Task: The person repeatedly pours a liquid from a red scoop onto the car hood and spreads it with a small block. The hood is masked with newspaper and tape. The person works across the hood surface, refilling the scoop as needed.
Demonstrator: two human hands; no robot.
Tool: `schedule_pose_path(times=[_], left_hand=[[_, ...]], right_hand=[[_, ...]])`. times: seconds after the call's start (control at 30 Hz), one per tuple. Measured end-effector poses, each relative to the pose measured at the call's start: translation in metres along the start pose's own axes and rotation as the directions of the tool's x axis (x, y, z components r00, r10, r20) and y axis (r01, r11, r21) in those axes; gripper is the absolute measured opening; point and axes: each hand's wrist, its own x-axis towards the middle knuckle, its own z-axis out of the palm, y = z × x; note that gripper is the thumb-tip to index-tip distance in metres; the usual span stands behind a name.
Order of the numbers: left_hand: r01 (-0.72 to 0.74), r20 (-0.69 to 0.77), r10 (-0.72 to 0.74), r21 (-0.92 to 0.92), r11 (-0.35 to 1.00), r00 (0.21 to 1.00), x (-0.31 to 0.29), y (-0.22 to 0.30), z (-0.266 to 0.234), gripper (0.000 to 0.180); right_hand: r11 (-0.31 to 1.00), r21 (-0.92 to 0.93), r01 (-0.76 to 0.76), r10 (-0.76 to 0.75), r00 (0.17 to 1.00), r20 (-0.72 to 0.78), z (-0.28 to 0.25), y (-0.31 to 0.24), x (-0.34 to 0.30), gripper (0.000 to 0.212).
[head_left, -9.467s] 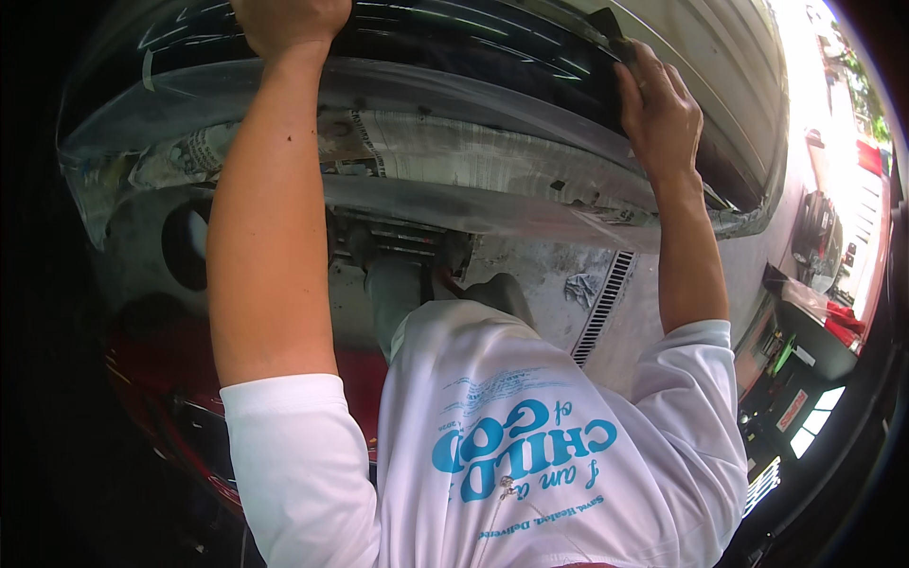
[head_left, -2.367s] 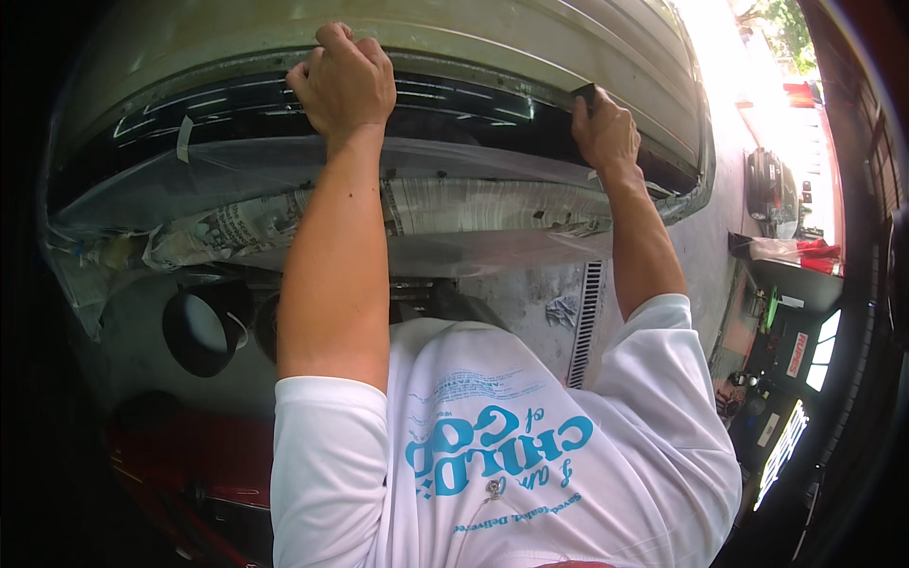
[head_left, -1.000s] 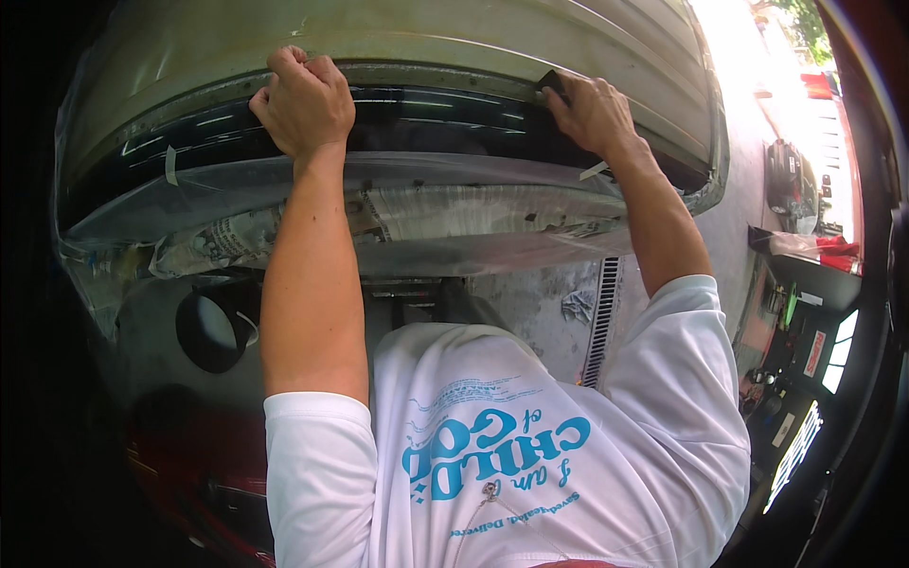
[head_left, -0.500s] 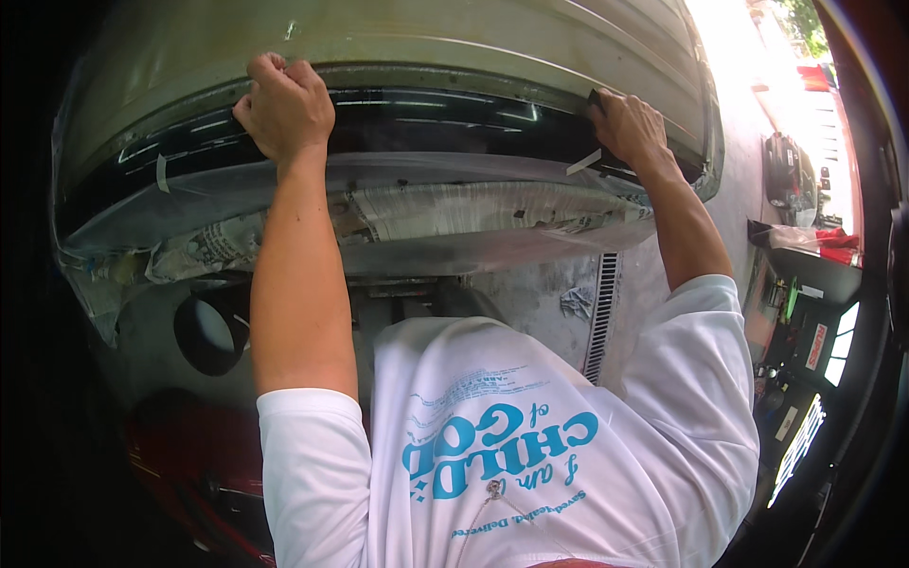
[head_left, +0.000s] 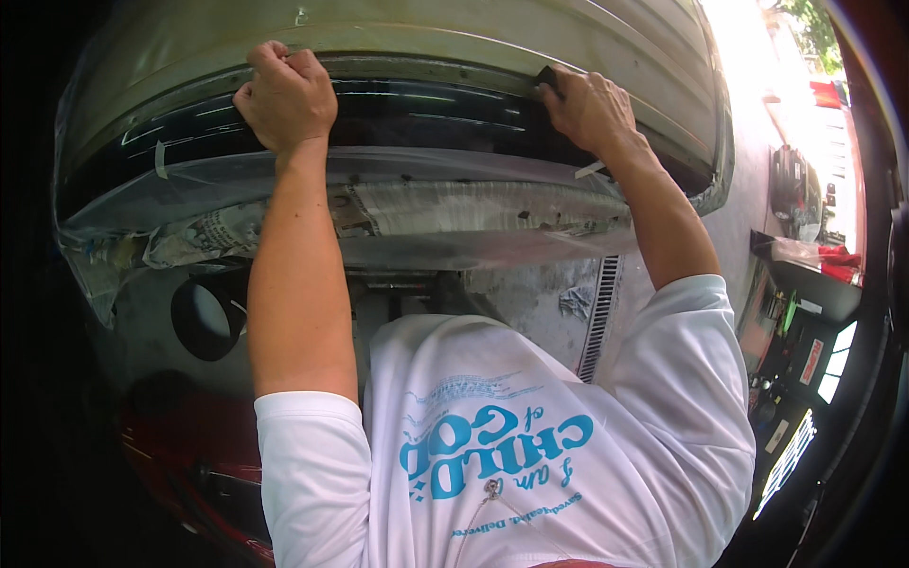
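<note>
In front of me is a vehicle body with a wide ribbed, dull olive panel (head_left: 417, 26) and a glossy black curved strip (head_left: 417, 114) along its near edge. My left hand (head_left: 289, 97) is closed in a fist at the seam above the strip's left part; what it grips, if anything, is hidden. My right hand (head_left: 592, 109) is wrapped round a small black block (head_left: 546, 78), partly covered by the fingers. That block sits at the seam between the panel and the strip, right of the middle.
Clear plastic sheeting (head_left: 454, 166) and newspaper (head_left: 492, 208) hang below the strip, with bits of pale tape (head_left: 160, 159). A floor drain grate (head_left: 602, 308) runs to the right of my body. Behind me on the left is a red car (head_left: 189, 464). Dark storage bins (head_left: 824, 284) stand right.
My right hand has slid left along the seam with the black block. The left fist stays at about the same place on the edge. The view has shifted slightly.
</note>
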Motion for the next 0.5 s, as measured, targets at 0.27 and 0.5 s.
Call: schedule_pose_path(times=[0.27,0.5], left_hand=[[0.040,0.021,-0.040,-0.030,0.999,0.999,0.003,0.001,-0.001,0.027],[0.038,0.045,-0.039,0.020,0.999,0.998,0.005,0.005,-0.001,0.021]], right_hand=[[0.986,-0.050,-0.162,0.162,0.987,-0.005,0.016,0.092,-0.029,0.034],[0.980,0.061,-0.190,0.194,0.979,-0.059,0.012,0.103,-0.044,0.033]])
